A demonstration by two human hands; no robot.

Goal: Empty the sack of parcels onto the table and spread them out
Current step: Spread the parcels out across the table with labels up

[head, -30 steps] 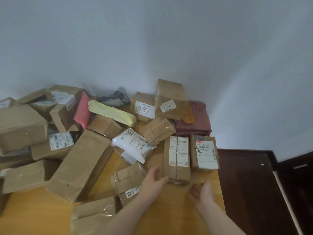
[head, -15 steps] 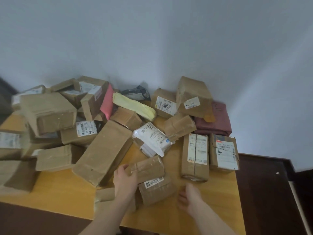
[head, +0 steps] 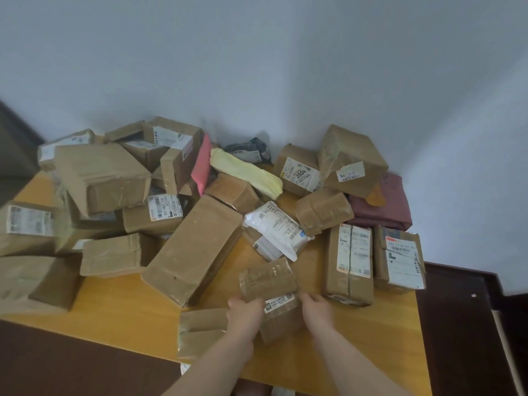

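Several brown cardboard parcels cover the yellow wooden table (head: 120,307); no sack is in view. Near the front edge lies a small brown box with a white label (head: 281,317). My left hand (head: 245,312) grips its left end, fingers curled over the edge. My right hand (head: 317,310) holds its right end. A taped brown box (head: 267,278) leans just behind it. A flat taped parcel (head: 200,330) lies to the left of my left hand, at the table's front edge.
A long brown box (head: 194,250) lies diagonally at centre, a white plastic mailer (head: 275,228) beside it. Two labelled boxes (head: 350,264) (head: 400,261) stand at the right edge. Stacked boxes fill the left. Yellow, pink and maroon packets lie by the wall. Dark floor lies beyond.
My left hand has shifted from the taped box to the labelled box's left end. My right hand has come in from the bare tabletop to its right end.
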